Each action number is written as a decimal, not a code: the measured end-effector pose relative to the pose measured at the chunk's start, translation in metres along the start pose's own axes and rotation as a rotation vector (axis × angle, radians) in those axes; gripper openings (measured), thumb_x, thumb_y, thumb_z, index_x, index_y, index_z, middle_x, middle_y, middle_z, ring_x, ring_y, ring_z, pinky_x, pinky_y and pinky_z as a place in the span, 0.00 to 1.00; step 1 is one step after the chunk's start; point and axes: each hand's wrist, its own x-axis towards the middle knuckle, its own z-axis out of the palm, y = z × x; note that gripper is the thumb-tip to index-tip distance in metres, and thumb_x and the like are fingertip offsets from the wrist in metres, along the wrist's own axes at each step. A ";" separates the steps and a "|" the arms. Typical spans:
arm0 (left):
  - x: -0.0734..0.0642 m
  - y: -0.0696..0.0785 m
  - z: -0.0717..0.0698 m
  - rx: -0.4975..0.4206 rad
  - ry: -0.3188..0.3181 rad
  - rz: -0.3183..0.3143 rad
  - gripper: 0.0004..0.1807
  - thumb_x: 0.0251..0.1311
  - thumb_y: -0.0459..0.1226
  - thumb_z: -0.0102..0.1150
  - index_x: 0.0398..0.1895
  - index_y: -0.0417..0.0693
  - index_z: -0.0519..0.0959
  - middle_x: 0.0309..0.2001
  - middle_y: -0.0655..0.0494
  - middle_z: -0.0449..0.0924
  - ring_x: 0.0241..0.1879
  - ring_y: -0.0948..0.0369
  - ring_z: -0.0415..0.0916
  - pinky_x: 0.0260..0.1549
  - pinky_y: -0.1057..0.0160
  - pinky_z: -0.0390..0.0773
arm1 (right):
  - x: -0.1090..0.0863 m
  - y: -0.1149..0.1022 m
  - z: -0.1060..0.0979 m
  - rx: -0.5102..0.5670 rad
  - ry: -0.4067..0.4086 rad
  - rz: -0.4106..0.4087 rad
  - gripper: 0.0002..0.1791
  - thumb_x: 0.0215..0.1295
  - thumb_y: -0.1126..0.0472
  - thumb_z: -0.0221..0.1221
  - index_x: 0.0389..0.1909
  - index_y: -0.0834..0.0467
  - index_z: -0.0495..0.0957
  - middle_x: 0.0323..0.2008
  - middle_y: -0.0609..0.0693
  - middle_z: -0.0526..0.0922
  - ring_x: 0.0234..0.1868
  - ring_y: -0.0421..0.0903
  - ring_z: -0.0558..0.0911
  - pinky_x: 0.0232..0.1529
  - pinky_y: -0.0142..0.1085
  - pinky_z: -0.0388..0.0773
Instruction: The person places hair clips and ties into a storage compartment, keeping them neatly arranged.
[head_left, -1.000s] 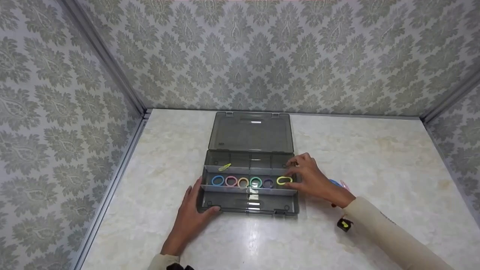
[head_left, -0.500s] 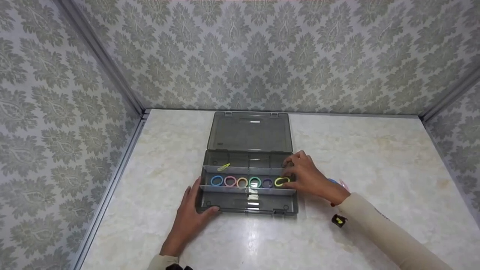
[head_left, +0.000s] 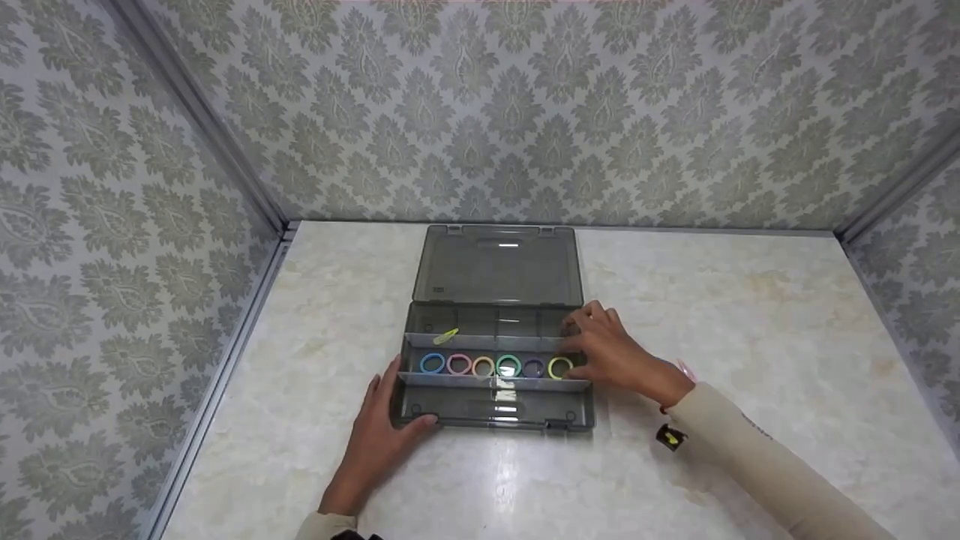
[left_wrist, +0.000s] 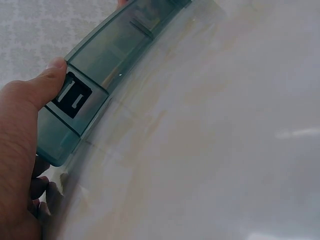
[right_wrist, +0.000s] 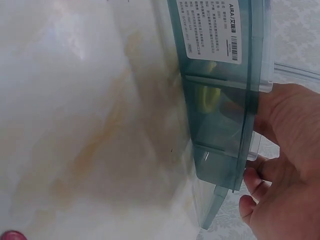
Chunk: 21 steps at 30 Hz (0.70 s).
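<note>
A smoky plastic storage box (head_left: 495,403) lies with its lid (head_left: 498,266) laid back. My left hand (head_left: 379,439) grips its front left corner, thumb on the front wall and fingers along the left side. In the middle compartment is a row of hair ties: blue (head_left: 432,364), pink (head_left: 460,365), orange (head_left: 483,366), green (head_left: 508,366), purple (head_left: 533,367) and yellow (head_left: 560,368). My right hand (head_left: 615,352) reaches over the right end, its thumb and finger pinching the yellow one's right edge. Through the wall in the right wrist view, the yellow hair tie (right_wrist: 209,100) shows beside the fingers.
A yellow snap hair clip (head_left: 445,337) lies at the back divider. Right of the box, by the sleeve, are a small dark item (head_left: 671,437) with yellow on it and a pink item (head_left: 686,370). A patterned wall (head_left: 480,112) borders the table's back.
The yellow hair tie has gone from a stretched oval to a rounder ring as my right fingers shifted slightly left. My left hand keeps its grip on the box.
</note>
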 end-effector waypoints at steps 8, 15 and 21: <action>0.000 0.002 0.000 -0.005 -0.006 -0.013 0.63 0.61 0.68 0.74 0.92 0.68 0.48 0.89 0.44 0.51 0.88 0.34 0.41 0.79 0.24 0.52 | -0.010 0.008 -0.004 0.154 0.072 -0.014 0.16 0.62 0.58 0.82 0.50 0.56 0.94 0.61 0.58 0.82 0.62 0.57 0.70 0.59 0.57 0.63; -0.001 0.001 0.000 -0.002 -0.006 -0.021 0.64 0.60 0.69 0.74 0.92 0.69 0.49 0.89 0.44 0.51 0.88 0.34 0.41 0.79 0.23 0.52 | -0.027 0.022 -0.008 0.224 0.220 -0.049 0.18 0.63 0.61 0.81 0.53 0.55 0.92 0.61 0.56 0.82 0.58 0.59 0.71 0.62 0.62 0.63; -0.001 0.000 0.000 -0.007 0.005 -0.017 0.63 0.60 0.69 0.75 0.92 0.70 0.49 0.89 0.43 0.52 0.87 0.34 0.42 0.77 0.22 0.53 | -0.042 0.036 -0.004 0.242 0.370 -0.070 0.22 0.60 0.66 0.82 0.56 0.57 0.91 0.58 0.59 0.84 0.55 0.62 0.72 0.58 0.61 0.64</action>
